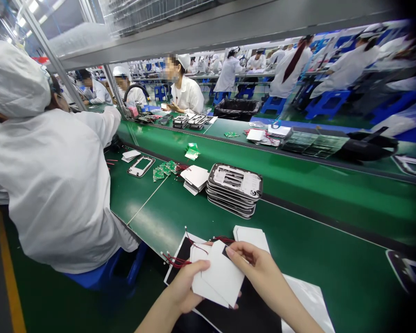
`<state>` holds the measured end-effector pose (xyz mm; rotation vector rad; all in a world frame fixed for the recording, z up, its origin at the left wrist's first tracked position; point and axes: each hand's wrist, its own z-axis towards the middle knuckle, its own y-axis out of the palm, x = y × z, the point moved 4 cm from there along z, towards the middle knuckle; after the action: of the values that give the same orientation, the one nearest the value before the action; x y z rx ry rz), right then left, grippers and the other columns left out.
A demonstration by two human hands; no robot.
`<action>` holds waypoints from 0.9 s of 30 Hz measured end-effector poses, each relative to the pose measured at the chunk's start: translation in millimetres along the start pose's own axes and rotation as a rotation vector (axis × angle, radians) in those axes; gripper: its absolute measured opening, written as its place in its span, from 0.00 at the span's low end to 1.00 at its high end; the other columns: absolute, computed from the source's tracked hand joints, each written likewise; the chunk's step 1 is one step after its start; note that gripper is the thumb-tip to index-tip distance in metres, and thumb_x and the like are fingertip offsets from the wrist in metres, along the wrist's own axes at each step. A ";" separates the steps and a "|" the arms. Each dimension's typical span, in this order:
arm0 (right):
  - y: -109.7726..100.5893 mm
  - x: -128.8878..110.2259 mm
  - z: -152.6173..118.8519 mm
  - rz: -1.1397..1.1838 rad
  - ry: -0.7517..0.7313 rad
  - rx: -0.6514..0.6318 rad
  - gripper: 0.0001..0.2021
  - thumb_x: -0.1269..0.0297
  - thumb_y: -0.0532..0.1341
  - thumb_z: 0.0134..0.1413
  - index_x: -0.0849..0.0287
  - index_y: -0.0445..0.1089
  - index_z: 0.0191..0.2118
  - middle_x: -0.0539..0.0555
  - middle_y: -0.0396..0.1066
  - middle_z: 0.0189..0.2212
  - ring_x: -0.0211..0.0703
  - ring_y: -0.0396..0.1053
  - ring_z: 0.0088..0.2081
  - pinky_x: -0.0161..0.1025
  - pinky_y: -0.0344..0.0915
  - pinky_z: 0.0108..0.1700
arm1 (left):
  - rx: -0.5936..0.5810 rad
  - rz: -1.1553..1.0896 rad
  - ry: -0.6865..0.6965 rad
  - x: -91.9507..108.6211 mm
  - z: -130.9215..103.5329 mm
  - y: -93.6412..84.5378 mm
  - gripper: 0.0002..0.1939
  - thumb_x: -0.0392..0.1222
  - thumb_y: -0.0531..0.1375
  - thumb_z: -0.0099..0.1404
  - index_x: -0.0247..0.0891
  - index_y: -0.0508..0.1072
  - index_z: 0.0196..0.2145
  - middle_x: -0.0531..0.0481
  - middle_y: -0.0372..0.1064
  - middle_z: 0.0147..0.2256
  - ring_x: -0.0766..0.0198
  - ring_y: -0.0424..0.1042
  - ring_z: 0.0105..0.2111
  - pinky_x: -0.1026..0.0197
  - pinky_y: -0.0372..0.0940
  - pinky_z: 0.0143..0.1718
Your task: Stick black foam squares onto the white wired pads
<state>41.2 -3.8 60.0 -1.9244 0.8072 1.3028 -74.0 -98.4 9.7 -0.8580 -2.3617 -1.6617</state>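
Observation:
My left hand (187, 286) is closed around a small fanned stack of flat white panels (220, 277), its thumb on top. Thin red and black wires (175, 261) with small white connectors stick out from the stack's left side. My right hand (254, 263) has its fingers pinched at the top panel's upper right corner, on a small black piece (225, 251) lying against the panel. I cannot tell if that piece is stuck down. Beneath both hands lies a black sheet with a white border (253, 307). More white panels (251, 235) lie just behind my right hand.
A stack of phone-like frames (234, 189) stands ahead on the green bench (180, 208). Beside it are white panels (194, 178) and green circuit boards (164, 170). A co-worker in white (55, 185) sits close on the left. A green belt (291, 185) runs behind, under an overhead shelf (229, 27).

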 end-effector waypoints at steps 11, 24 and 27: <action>2.8 7.7 4.8 -0.012 -0.009 -0.021 0.20 0.45 0.62 0.51 0.60 0.70 0.30 0.52 0.70 0.25 0.43 0.67 0.28 0.36 0.62 0.28 | -0.028 -0.062 0.046 -0.2 2.3 -7.6 0.43 0.41 0.63 0.56 0.40 0.48 0.65 0.34 0.72 0.50 0.40 0.74 0.45 0.34 0.62 0.48; 4.0 11.2 11.4 -0.053 -0.041 -0.050 0.19 0.46 0.60 0.53 0.60 0.70 0.31 0.54 0.72 0.27 0.45 0.69 0.31 0.37 0.65 0.30 | 0.013 -0.102 0.067 1.3 2.5 -8.9 0.51 0.39 0.65 0.54 0.43 0.38 0.66 0.33 0.70 0.51 0.38 0.73 0.47 0.33 0.62 0.47; 4.2 10.7 12.4 -0.061 -0.033 -0.046 0.20 0.45 0.60 0.52 0.61 0.71 0.35 0.55 0.72 0.28 0.47 0.70 0.32 0.39 0.67 0.32 | 0.032 -0.092 0.071 3.8 1.6 -7.8 0.50 0.39 0.65 0.53 0.40 0.41 0.66 0.33 0.72 0.49 0.37 0.73 0.47 0.32 0.61 0.49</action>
<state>34.6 2.3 45.7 -1.9435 0.7020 1.3230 -80.9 -97.4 4.3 -0.6827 -2.4065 -1.6539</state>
